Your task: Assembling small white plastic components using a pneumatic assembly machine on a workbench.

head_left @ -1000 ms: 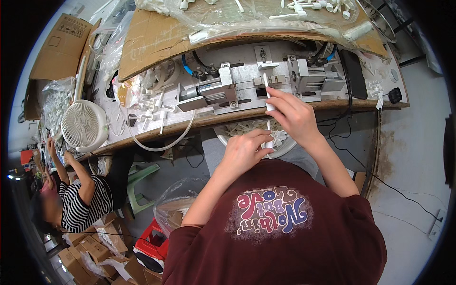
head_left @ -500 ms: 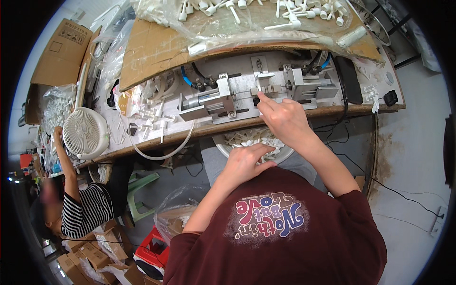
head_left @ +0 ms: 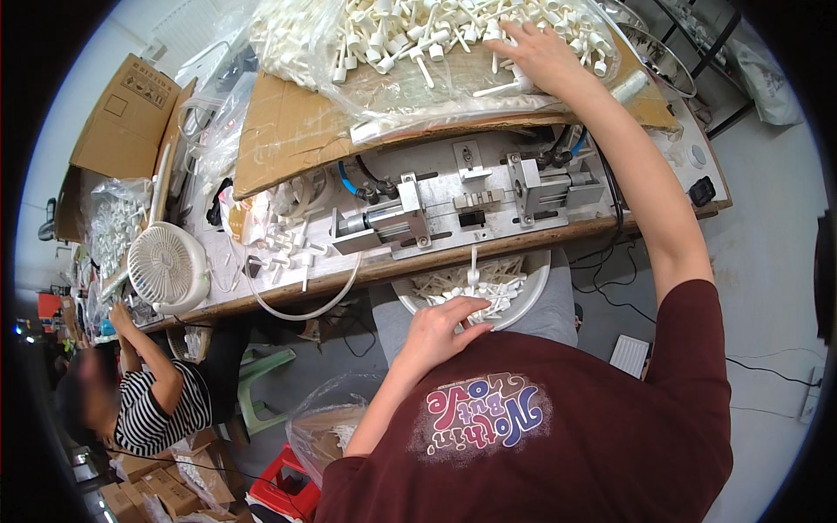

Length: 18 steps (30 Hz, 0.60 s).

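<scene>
My right hand (head_left: pixel 545 59) is stretched far out over a heap of white plastic scoops (head_left: pixel 418 35), its fingers apart, touching or just above some at the near right of the heap. My left hand (head_left: pixel 445 331) lies by the near rim of a white basin (head_left: pixel 540 277) in my lap, thumb and fingers apart and holding nothing. Slim white plastic pieces (head_left: pixel 501 296) fill the basin. One white scoop (head_left: pixel 473 268) stands out upright over it, below the table edge. Between my hands sits a metal clamping fixture (head_left: pixel 475 205), with no scoop in its middle.
A cardboard sheet (head_left: pixel 296 122) under clear plastic carries the heap above the fixture. Pneumatic cylinders (head_left: pixel 384 218) with blue hoses flank the fixture. Left of it are loose scoops (head_left: pixel 283 244) and a white fan (head_left: pixel 166 266). A person in a striped shirt (head_left: pixel 166 392) works at far left.
My right hand has left the fixture and gone up to the heap of scoops. The white scoop that was in the fixture is no longer there. My left hand stays by the basin.
</scene>
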Each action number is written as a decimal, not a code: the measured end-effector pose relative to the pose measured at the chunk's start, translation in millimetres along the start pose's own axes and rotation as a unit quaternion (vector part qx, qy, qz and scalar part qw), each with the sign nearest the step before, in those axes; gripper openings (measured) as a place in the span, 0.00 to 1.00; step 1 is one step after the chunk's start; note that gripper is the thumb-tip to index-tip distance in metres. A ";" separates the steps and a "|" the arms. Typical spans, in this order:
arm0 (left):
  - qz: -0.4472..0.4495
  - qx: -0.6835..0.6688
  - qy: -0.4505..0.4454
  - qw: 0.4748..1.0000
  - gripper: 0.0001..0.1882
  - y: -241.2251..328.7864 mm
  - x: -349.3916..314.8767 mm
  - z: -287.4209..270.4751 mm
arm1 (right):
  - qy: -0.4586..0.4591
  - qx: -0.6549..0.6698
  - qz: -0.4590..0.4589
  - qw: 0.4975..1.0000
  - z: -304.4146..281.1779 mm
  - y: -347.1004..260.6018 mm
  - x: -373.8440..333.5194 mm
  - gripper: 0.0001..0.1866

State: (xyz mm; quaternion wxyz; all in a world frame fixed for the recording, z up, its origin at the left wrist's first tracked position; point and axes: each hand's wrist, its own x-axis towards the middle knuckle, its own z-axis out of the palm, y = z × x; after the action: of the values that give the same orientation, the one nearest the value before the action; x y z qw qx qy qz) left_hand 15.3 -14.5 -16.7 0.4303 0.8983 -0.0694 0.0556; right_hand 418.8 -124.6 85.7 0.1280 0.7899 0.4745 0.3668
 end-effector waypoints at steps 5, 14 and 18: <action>-0.018 -0.031 0.008 0.999 0.16 0.1 -3.0 0.5 | -0.156 0.141 0.044 0.977 2.8 -3.3 21.9 0.21; -0.030 -0.041 0.006 0.999 0.15 0.4 -2.3 0.0 | -0.197 0.353 0.126 0.906 -45.3 -39.7 57.1 0.23; -0.022 -0.028 0.004 0.999 0.15 2.1 -3.2 0.3 | -0.206 0.376 0.125 0.895 -46.8 -41.8 63.4 0.19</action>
State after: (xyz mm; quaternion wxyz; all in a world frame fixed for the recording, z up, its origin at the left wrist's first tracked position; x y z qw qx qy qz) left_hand 11.9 -15.8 -15.8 0.4565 0.8871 -0.0496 0.0473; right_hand 376.4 -56.3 124.3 -0.1307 0.8898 0.4371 0.0031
